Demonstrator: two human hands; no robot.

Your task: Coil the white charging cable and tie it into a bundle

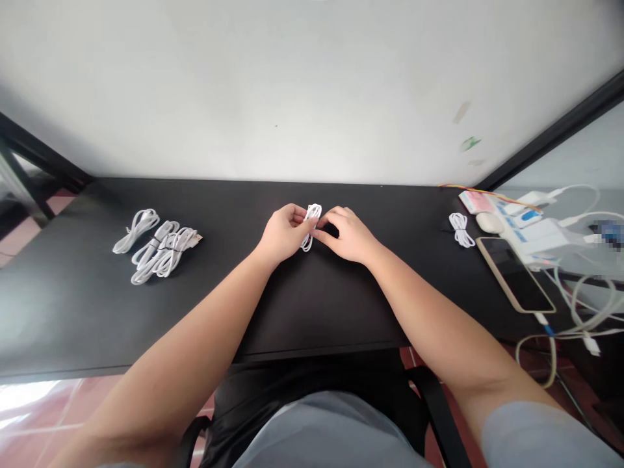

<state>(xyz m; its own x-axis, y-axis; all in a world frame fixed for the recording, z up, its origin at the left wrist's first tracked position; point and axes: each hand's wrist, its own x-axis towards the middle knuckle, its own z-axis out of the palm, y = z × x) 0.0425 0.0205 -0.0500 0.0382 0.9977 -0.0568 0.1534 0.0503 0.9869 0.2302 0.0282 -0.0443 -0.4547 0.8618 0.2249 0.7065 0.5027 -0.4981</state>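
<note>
A white cable (313,211), coiled into a narrow bundle, is pinched by my left hand (286,231) just above the middle of the black desk. My right hand (347,233) meets the bundle's middle from the right, thumb and forefinger drawn together against it. Whatever those right fingertips pinch is too small to make out. My left thumb and fingers hide the bundle's middle, while loops show above and below.
Several coiled white cables (168,250) lie on the desk (322,312) at the left. At the right are another tied cable (461,230), a phone (517,273), a white mouse (489,223) and a power strip (511,221) with chargers and loose cords. A white wall (292,97) rises behind.
</note>
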